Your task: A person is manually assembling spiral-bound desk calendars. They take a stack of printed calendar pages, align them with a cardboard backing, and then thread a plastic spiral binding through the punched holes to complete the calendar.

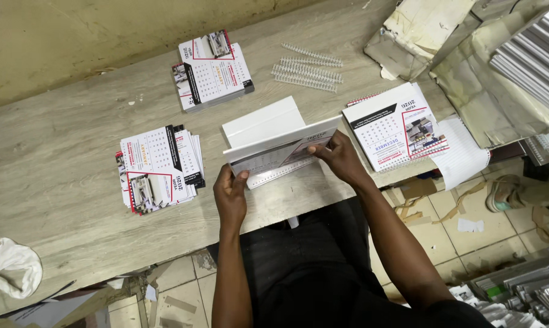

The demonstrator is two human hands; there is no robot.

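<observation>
Calendar page set (280,153) held tilted over the table's near edge, white backing card (263,121) just behind it; left hand (232,195) pinches its lower-left corner, right hand (341,157) pinches the right edge. No coil fitted yet by the look of it. One spiral-bound calendar (396,126) lies finished on the right; two loose page stacks (159,167) (213,70) and spare wire coils (308,67) remain on the wooden table (55,140).

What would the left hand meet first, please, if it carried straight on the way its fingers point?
Probably the white card lying flat behind the calendar that the left hand holds; beyond that, the wire coils. Depth is hard to judge.
</observation>
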